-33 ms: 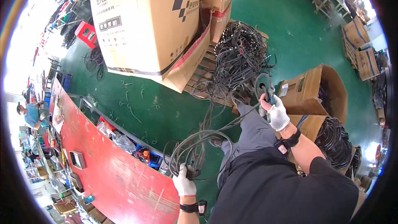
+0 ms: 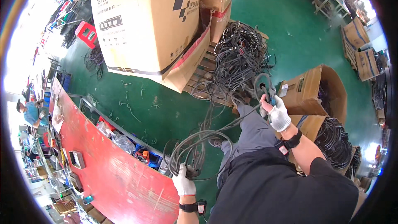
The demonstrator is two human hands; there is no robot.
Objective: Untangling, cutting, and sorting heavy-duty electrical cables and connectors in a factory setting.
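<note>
My left hand [image 2: 183, 181], in a white glove, grips the lower side of a loose coil of dark cable [image 2: 199, 139]. The coil hangs beside the red table's edge. Strands run from it up to the right. My right hand [image 2: 275, 112], gloved with some fingertips bare, is closed around the cable's end section, in front of my leg. A dark bluish fitting shows between these fingers; its kind is not clear. A small cable loop [image 2: 259, 79] stands above that hand. Other strands lead away to a big tangled heap of black cables [image 2: 242, 56] on a wooden pallet [image 2: 199, 84].
A tall cardboard box [image 2: 141, 29] stands beyond the red table [image 2: 120, 178]. At right an open carton [image 2: 304, 93] stands near bundled black cables [image 2: 333, 143]. A red stool [image 2: 86, 34] is at far left. A person [image 2: 31, 113] works at the left. White scraps litter the green floor.
</note>
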